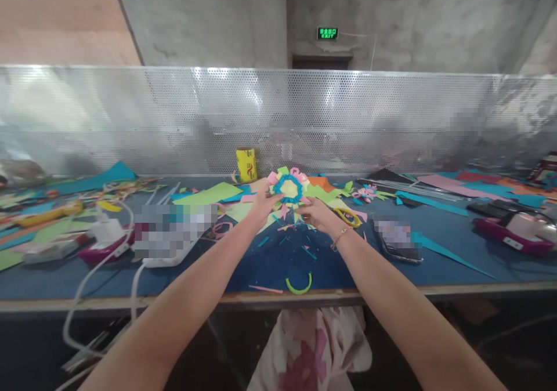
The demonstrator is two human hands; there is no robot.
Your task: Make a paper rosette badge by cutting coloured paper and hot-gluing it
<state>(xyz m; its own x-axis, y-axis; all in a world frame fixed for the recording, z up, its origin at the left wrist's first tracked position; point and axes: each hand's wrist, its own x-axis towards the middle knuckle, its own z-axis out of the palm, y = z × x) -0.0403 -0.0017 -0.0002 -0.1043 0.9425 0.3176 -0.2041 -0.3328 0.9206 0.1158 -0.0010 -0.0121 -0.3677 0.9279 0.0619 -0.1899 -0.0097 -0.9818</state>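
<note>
A paper flower point(290, 189), with a pale yellow centre, a blue looped ring and pink and green paper pieces around it, is held up over the middle of the table. My left hand point(262, 206) grips its left edge, fingers closed on it. At its lower right edge, my right hand point(317, 213) has curled fingers pressed on the paper; their tips are small and partly hidden. Blue and pink paper scraps point(308, 252) lie beneath the hands. Yellow-handled scissors point(349, 217) rest just beyond my right hand.
A white power strip point(172, 257) with cables lies left, a phone point(398, 239) right. Near the front edge is a green paper arc point(299, 284). Behind stand a yellow packet point(246, 164) and a perforated metal screen point(348, 118). Coloured paper sheets point(209, 194) spread across the back.
</note>
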